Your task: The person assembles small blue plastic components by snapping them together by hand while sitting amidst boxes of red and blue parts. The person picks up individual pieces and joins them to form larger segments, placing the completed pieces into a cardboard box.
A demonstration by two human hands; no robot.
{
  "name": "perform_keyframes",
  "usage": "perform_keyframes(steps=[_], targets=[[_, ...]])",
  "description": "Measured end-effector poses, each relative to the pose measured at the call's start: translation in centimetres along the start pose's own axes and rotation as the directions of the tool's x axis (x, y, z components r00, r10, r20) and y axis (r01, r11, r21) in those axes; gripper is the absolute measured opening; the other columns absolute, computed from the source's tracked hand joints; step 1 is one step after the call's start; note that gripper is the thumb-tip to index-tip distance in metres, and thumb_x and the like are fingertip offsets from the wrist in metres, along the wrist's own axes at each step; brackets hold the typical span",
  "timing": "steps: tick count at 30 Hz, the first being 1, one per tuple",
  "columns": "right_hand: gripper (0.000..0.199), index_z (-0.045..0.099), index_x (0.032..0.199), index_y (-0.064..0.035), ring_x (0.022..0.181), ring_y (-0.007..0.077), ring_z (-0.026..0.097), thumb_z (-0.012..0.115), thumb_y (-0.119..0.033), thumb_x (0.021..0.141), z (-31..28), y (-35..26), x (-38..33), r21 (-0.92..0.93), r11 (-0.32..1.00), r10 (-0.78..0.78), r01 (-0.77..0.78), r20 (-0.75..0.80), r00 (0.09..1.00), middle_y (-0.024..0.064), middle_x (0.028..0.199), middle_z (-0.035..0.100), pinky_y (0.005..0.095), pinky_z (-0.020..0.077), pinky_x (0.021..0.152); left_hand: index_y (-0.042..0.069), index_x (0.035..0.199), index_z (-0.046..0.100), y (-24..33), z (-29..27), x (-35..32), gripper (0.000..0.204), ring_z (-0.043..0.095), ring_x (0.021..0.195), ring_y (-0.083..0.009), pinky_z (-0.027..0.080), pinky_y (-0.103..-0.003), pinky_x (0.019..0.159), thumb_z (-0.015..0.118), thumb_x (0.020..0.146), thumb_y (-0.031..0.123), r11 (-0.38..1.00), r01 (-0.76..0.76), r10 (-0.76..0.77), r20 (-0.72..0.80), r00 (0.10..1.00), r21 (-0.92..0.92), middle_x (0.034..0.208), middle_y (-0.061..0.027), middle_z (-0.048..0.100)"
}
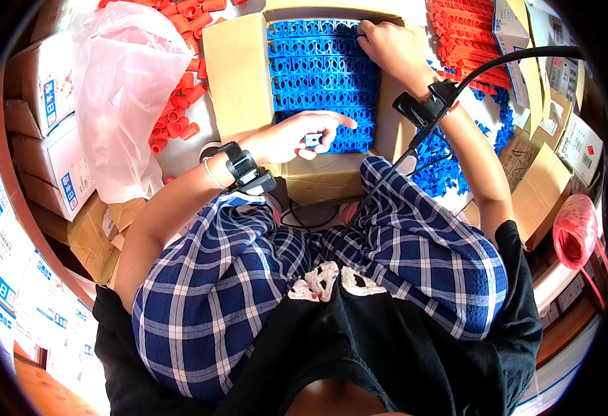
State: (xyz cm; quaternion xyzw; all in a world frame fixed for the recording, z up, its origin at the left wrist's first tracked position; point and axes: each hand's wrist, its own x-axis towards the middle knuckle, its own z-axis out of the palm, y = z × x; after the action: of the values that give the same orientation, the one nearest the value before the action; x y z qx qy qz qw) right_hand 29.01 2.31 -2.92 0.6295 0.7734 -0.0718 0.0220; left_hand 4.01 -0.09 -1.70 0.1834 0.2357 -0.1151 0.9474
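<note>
An open cardboard box (238, 87) stands between my knees, filled with rows of blue plastic clips (323, 66). My left hand (300, 136) hovers over the near rows, its index finger stretched to the right. A single blue clip (312, 140) sits in its curled fingers. At the far right corner of the box, my right hand (391, 47) has its fingers bent down against the end of the farthest rows. Whatever those fingertips pinch is hidden by the hand.
Loose blue clips (437, 163) lie right of the box, with stacked red clips (465, 38) beyond. Red pipe pieces (179, 114) and a clear plastic bag (120, 83) are at left. Cartons (58, 159) line both sides. A black cable (484, 66) runs past my right wrist.
</note>
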Motion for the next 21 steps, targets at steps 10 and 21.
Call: perform_keyframes(steps=[10,21], targets=[[0.019,0.067,0.092,-0.0115,0.064,0.0272,0.065,0.062,-0.028,0.083,0.23,0.31,-0.13,-0.061,0.996,-0.066,0.07,0.057,0.996,0.0107,0.07,0.064,0.0395,0.0527,0.058,0.008,0.129,0.05,-0.5,-0.57,0.23,0.038,0.034,0.059,-0.0032,0.025,-0.016,0.046,0.038,0.101,0.029,1.0,-0.015,0.015,0.029,0.999,0.001,0.074,0.005,0.04],[0.013,0.068,0.084,-0.01,0.079,0.0249,0.067,0.058,-0.018,0.083,0.31,0.55,-0.4,-0.076,0.991,-0.117,0.114,-0.037,0.992,0.0088,0.075,0.067,0.037,0.0557,0.067,0.007,0.128,0.05,-0.49,-0.59,0.34,0.038,0.037,0.061,-0.0037,0.026,-0.015,0.046,0.039,0.101,0.03,0.999,-0.011,0.012,0.029,1.0,-0.03,0.076,0.0048,0.042]])
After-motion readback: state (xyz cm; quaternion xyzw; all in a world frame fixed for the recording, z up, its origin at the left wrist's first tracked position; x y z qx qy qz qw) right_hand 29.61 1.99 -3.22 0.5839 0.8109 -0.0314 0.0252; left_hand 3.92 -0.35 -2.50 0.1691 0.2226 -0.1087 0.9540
